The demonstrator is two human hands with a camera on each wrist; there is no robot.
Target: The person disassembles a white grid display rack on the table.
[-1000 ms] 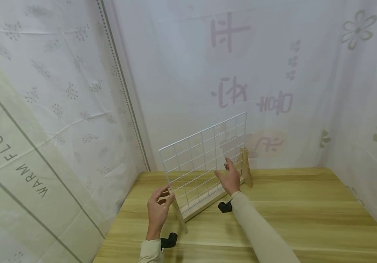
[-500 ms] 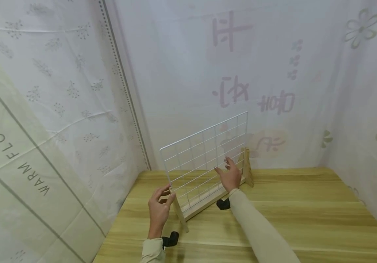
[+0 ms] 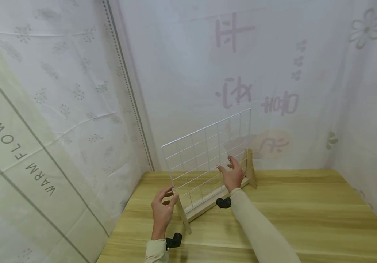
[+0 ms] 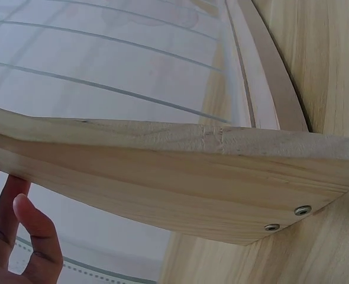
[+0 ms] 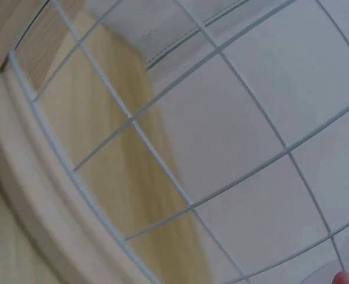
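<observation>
A: So, left to right: the left hand pinches the top of the near wooden foot, at 7 o'clock from the grid.

B: And the right hand?

A: At the grid's 4 o'clock, fingers curled loosely against the wires; whether it really grips them, I cannot tell. The hands are well apart.

B: Where is the grid?

A: Standing upright in its wooden base on the table, near the back left corner. I judge it seated already, with only steadying or shifting left.

B: What do the wrist views add?

A: The left one shows two screws in the foot, unseen from the head. The right shows only wires and a fingertip.
</observation>
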